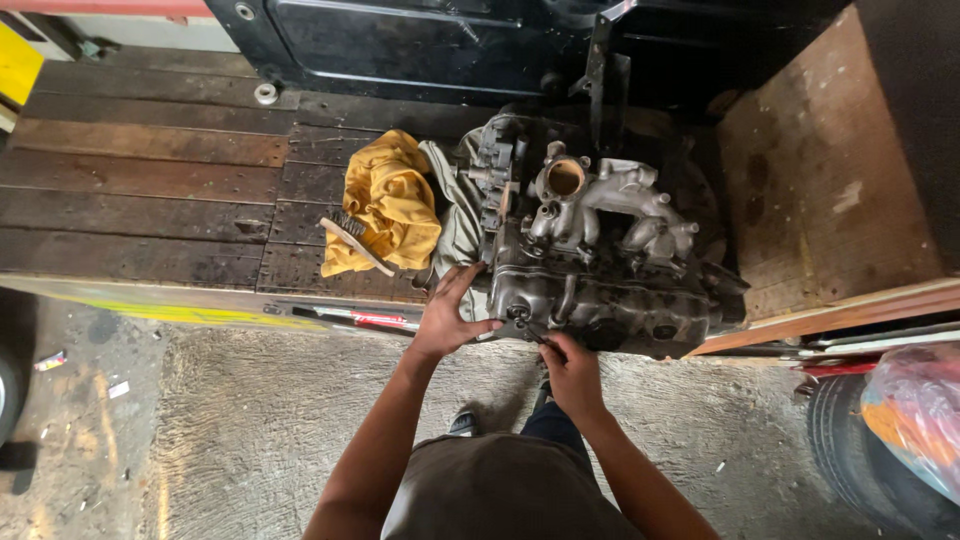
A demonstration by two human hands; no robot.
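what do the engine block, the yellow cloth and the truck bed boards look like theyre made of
Engine block: cast metal, probably aluminium or iron; dull grey, grimy, rough surface. Yellow cloth: soft woven fabric; crumpled folds, stained. Bed boards: dark worn wood planks; visible grain and seams.

1 head view, looks steeply down from above, medium-near, over wooden truck bed edge and concrete floor.

Rough concrete floor, stained. Dark worn plank deck above it. Plywood panel at right; black metal body behind. Flat daylight.
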